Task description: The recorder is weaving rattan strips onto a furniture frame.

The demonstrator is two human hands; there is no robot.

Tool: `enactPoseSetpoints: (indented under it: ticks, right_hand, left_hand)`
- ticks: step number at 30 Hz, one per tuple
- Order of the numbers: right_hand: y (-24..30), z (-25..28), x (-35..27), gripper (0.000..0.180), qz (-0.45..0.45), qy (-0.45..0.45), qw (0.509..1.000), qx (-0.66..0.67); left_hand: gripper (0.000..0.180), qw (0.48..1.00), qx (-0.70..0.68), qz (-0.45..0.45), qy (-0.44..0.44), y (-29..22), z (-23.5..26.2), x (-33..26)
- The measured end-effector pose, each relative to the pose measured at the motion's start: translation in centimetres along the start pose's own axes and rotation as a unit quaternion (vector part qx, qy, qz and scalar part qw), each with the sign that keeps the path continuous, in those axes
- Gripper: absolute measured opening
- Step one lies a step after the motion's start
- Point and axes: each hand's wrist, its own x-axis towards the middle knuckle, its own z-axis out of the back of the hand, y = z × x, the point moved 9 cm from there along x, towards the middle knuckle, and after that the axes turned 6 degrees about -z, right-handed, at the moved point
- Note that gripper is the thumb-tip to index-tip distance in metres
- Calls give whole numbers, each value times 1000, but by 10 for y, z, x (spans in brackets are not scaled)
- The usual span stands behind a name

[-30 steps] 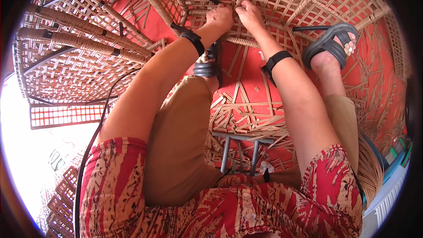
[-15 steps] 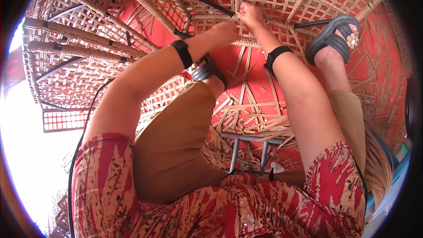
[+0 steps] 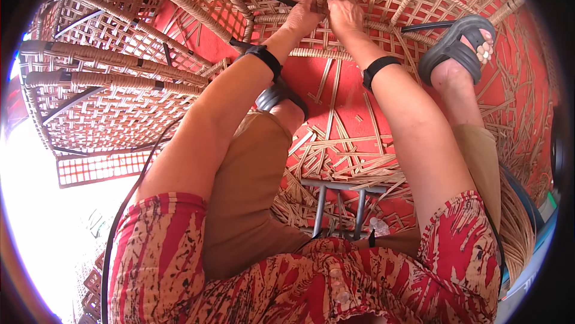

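Wicker frame (image 3: 335,0) | left hand (image 3: 302,15), right hand (image 3: 344,15) pinching its strands | cuttings (image 3: 347,156) on floor

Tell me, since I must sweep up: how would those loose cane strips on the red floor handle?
The cane strips look thin and flat, so probably light and bendy. They lie crisscrossed, so likely to snag together rather than roll.

No packages, no labels, no signs, no screens in view, only woven cane work, loose cane strips, a red floor and the person's own limbs filling the picture
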Motion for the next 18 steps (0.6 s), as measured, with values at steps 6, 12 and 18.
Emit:
enactPoseSetpoints:
  ticks: [6, 12, 18]
  right_hand:
    - [-4, -9, -2, 16, -55, -4, 993, 108]
    - [-1, -16, -12, 40, -43, 46, 982, 181]
    - [-2, -24, -5, 54, -38, 123, 976, 175]
  left_hand:
    - [27, 1000, -3, -13, -12, -9, 0, -1]
    - [27, 996, 80, 22, 20, -24, 9, -5]
    - [30, 999, 32, 26, -1, -22, 16, -5]
